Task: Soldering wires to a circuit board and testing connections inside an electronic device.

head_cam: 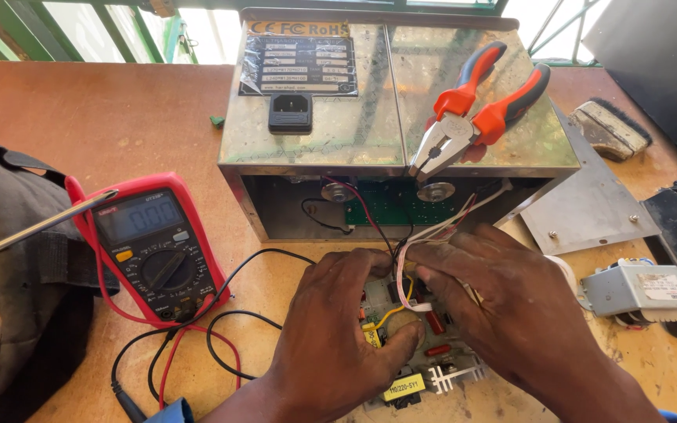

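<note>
Both hands on a circuit board [421, 356] near the table's [119, 117] front edge.
Left hand [338, 329] rests on the board, thumb by a yellow wire [392, 312]; right hand [503, 305] fingers pinch white wires [409, 262] running into the open metal box [393, 117] behind. Pliers [476, 106] lie on the box; a multimeter [154, 247] sits to the left.

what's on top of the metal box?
On the metal box lie red-and-black pliers, and a black power socket sits below a label plate. Inside the open front, a green board shows; deeper parts are shadowed.
</note>
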